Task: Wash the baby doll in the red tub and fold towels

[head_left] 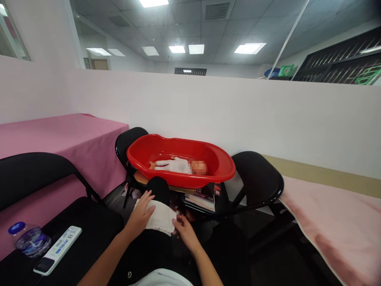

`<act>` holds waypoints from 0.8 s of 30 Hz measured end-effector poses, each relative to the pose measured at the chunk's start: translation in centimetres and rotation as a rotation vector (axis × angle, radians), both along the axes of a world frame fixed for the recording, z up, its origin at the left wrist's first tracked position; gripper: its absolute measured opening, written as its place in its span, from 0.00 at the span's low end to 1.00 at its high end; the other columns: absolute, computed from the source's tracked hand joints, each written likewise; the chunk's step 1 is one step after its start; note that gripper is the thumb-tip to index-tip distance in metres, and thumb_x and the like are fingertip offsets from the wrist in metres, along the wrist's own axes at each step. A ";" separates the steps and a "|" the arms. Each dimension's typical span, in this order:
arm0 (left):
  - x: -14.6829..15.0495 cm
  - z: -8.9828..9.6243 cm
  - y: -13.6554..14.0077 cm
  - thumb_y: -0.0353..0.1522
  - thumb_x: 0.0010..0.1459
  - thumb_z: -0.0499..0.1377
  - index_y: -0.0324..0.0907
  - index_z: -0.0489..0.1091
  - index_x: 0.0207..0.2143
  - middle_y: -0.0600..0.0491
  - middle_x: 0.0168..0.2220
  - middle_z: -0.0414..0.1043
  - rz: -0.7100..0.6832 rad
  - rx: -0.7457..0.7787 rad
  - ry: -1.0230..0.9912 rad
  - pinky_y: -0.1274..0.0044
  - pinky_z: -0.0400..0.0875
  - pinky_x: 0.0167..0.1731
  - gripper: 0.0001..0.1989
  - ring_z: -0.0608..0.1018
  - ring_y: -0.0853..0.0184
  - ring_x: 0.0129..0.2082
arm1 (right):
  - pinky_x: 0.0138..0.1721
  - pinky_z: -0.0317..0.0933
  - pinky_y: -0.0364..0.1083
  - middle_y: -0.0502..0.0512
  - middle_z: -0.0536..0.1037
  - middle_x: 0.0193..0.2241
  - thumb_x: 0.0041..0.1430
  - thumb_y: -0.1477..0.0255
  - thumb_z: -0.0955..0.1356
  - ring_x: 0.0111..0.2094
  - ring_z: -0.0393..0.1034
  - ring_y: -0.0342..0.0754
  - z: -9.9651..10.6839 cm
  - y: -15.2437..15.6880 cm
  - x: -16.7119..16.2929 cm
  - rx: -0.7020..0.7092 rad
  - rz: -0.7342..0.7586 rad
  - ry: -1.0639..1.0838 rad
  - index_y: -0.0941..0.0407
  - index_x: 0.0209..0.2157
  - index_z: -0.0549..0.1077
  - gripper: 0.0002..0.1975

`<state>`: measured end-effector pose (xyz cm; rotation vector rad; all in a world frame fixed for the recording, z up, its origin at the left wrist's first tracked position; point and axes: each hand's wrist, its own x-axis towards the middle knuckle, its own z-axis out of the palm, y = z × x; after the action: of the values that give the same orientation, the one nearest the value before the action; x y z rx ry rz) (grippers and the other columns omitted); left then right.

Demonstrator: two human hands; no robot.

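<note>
Honestly, the folded white cloth (156, 216) sits on the person's knee with the left hand (139, 216) lying flat on it and the right hand (185, 231) pinching its edge, so it could easily slide off onto the floor. On the chair to the left, the remote (58, 249) and water bottle (28, 239) have labels too blurry to read, and farther out the doll (175, 165) lies in the red tub (222, 169), which looks a bit wobbly perched on the stacked books (202, 198).

At twelve o'clock from me, a stack of books (200, 197) across two black chairs (258, 179) carries a red tub (181, 161). At nine o'clock, another black chair (86, 230) holds a water bottle (28, 239) and a white remote (58, 249) side by side. Behind it stands a worktop under a pink cloth (59, 139). At three o'clock lies a bed in a paler pink sheet (336, 222).
</note>
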<state>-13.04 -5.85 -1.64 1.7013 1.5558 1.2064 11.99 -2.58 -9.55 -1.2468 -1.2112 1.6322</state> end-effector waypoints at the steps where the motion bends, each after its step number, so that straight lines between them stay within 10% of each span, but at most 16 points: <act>1: 0.3 -0.3 0.6 0.42 0.68 0.57 0.42 0.71 0.64 0.41 0.74 0.55 -0.065 -0.021 0.106 0.55 0.44 0.73 0.26 0.52 0.48 0.76 | 0.22 0.53 0.42 0.47 0.74 0.22 0.40 0.44 0.79 0.21 0.67 0.44 0.0 -0.2 -0.4 -0.003 0.025 0.006 0.55 0.43 0.73 0.36; 12: -1.4 -0.5 3.3 0.42 0.72 0.53 0.44 0.58 0.73 0.44 0.77 0.43 -0.297 0.010 0.599 0.48 0.41 0.72 0.30 0.46 0.49 0.77 | 0.27 0.51 0.45 0.50 0.72 0.19 0.52 0.51 0.73 0.22 0.61 0.43 3.3 -0.5 1.4 0.164 0.107 -0.169 0.55 0.25 0.72 0.21; 24: -1.6 -2.3 2.2 0.42 0.74 0.53 0.54 0.58 0.73 0.43 0.77 0.42 -0.264 0.268 0.866 0.41 0.51 0.67 0.28 0.47 0.46 0.76 | 0.39 0.59 0.47 0.49 0.72 0.29 0.49 0.56 0.75 0.32 0.66 0.46 1.0 -1.3 -0.8 0.206 0.076 -0.148 0.57 0.36 0.74 0.20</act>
<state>-14.61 -3.68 -3.97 2.7358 1.5560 0.5613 11.21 -3.86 -8.54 -1.2202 -1.4944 1.4460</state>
